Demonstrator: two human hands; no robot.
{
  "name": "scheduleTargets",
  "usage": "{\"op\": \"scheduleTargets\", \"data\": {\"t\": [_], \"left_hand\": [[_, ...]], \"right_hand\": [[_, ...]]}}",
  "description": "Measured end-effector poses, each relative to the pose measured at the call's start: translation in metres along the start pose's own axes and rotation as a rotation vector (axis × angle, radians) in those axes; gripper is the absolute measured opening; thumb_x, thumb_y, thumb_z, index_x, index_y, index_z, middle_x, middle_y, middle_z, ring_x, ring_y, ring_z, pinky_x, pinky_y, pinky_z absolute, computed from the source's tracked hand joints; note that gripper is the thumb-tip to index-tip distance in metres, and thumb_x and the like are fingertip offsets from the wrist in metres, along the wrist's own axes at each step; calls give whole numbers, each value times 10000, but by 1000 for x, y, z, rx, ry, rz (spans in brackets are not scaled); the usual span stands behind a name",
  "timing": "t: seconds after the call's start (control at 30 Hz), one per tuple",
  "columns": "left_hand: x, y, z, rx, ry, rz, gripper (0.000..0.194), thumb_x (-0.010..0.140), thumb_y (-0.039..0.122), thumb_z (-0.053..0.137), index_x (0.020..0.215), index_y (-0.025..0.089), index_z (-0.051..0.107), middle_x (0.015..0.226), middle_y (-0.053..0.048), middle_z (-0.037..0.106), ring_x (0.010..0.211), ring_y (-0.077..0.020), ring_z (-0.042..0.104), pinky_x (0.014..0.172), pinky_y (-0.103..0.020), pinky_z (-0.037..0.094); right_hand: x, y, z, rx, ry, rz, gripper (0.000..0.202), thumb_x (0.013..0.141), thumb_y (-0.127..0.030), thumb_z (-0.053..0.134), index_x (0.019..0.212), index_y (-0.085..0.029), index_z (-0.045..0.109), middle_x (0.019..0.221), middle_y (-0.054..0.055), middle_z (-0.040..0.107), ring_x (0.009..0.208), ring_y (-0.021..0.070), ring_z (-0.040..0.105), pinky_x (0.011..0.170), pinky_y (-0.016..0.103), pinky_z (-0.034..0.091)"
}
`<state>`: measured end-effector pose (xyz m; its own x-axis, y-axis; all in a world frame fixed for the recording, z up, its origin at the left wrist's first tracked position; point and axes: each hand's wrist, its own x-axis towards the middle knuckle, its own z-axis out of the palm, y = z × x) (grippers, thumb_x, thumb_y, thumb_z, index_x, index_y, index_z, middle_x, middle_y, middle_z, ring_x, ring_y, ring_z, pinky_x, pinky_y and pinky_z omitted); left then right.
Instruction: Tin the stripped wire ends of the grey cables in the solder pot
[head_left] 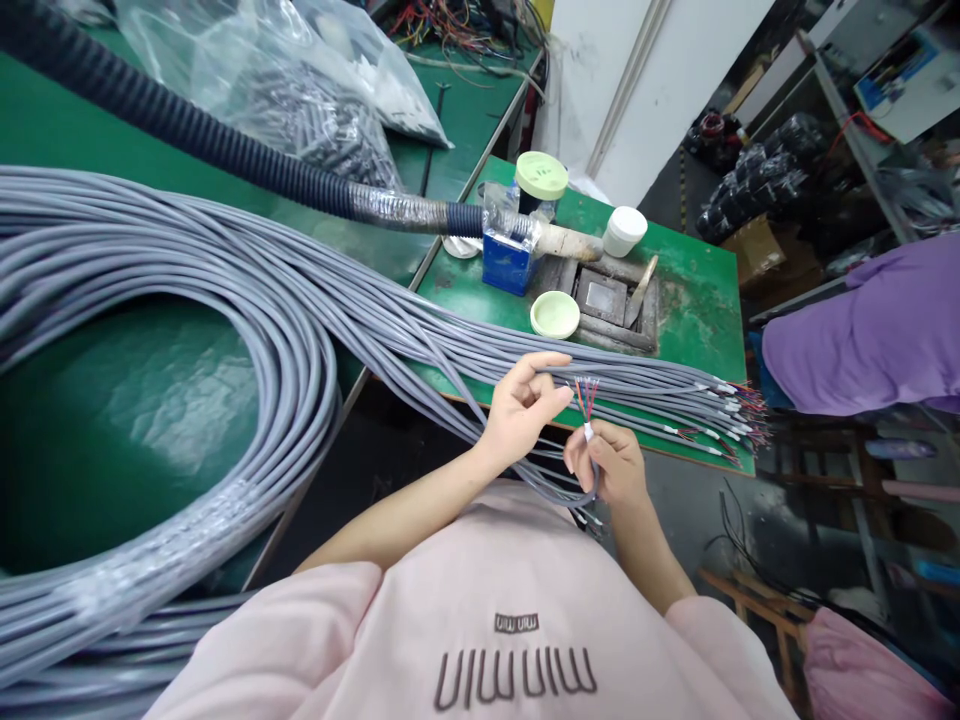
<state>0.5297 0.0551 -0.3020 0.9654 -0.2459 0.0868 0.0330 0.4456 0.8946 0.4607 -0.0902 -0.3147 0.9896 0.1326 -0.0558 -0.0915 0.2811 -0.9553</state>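
In my right hand (611,462) is the end of a grey cable, pinched just below its white collar (588,431). Thin red and dark wires (587,398) fan upward from that collar. My left hand (525,405) is just left of the fanned wires, its fingers curled and apart, with nothing visible between them. Beyond both hands a bundle of grey cables (480,345) runs across the green table, and its stripped ends (750,410) show coloured wires at the right edge.
A solder pot (602,296) with a spatula sits behind the cables, beside a blue box (506,262), a green lid (555,315) and a white jar (625,231). A black hose (247,160) crosses above. Large cable coils (300,390) lie left. A person's purple sleeve (862,330) is at right.
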Motion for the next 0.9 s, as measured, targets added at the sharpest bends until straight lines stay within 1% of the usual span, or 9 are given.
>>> {"op": "scheduleTargets", "data": {"t": [0.07, 0.13, 0.2, 0.4, 0.53, 0.63, 0.73, 0.8, 0.9], "left_hand": [[0, 4, -3, 156, 5, 157, 367, 807, 301, 699, 1156, 205, 639, 544, 80, 423, 489, -58, 365, 506, -187, 331], [-1, 7, -4, 299, -28, 295, 344, 818, 262, 683, 1155, 196, 660, 550, 74, 427, 506, -62, 379, 530, -191, 355], [-1, 8, -4, 386, -58, 377, 327, 835, 232, 659, 1158, 181, 666, 537, 77, 419, 496, -58, 381, 526, -185, 363], [0, 9, -3, 473, -36, 410, 273, 855, 217, 630, 1112, 150, 688, 514, 81, 412, 468, -47, 364, 487, -167, 348], [0, 10, -4, 491, -26, 438, 246, 861, 207, 619, 1082, 134, 700, 496, 83, 409, 445, -42, 343, 462, -164, 327], [1, 10, -3, 533, -8, 536, 219, 856, 182, 626, 1056, 137, 703, 489, 86, 427, 438, -39, 356, 471, -160, 336], [3, 11, -3, 625, 13, 662, 184, 837, 170, 657, 1015, 151, 701, 477, 85, 458, 451, -47, 415, 501, -161, 366], [5, 11, -4, 699, 9, 729, 143, 836, 167, 663, 976, 160, 695, 497, 72, 518, 464, -54, 450, 514, -169, 377], [7, 13, -7, 796, -15, 839, 89, 850, 154, 645, 933, 164, 673, 584, 37, 621, 486, -63, 483, 530, -192, 378]], "right_hand": [[1, -1, 1, -25, 5, 10, 339, 855, -485, 604, 798, -159, 675, 379, -28, 534, 352, 106, 403, 492, 284, 371], [1, -2, 1, -35, 1, 6, 337, 854, -490, 603, 785, -168, 673, 377, -26, 530, 373, 117, 418, 500, 287, 379], [2, -2, 2, -27, -8, -9, 315, 864, -470, 597, 782, -176, 674, 381, -24, 531, 388, 122, 427, 503, 286, 378], [2, -2, 1, -27, -17, 4, 302, 867, -467, 597, 799, -185, 683, 384, -29, 535, 379, 118, 417, 504, 283, 374], [2, -1, 1, 3, -29, -10, 270, 882, -428, 589, 824, -184, 692, 391, -32, 540, 371, 109, 407, 506, 280, 365], [3, -1, 2, 17, -29, -20, 255, 887, -408, 584, 828, -185, 693, 390, -33, 536, 373, 108, 405, 509, 280, 366], [3, -2, 2, 24, -22, -22, 255, 890, -400, 579, 828, -182, 695, 386, -33, 533, 367, 107, 402, 504, 281, 366], [4, -3, 3, 30, -18, -22, 254, 893, -392, 576, 830, -179, 698, 384, -32, 532, 359, 106, 401, 498, 280, 368], [4, -3, 4, 43, -10, -23, 249, 897, -375, 573, 827, -173, 701, 381, -31, 530, 351, 101, 399, 494, 279, 374]]}}
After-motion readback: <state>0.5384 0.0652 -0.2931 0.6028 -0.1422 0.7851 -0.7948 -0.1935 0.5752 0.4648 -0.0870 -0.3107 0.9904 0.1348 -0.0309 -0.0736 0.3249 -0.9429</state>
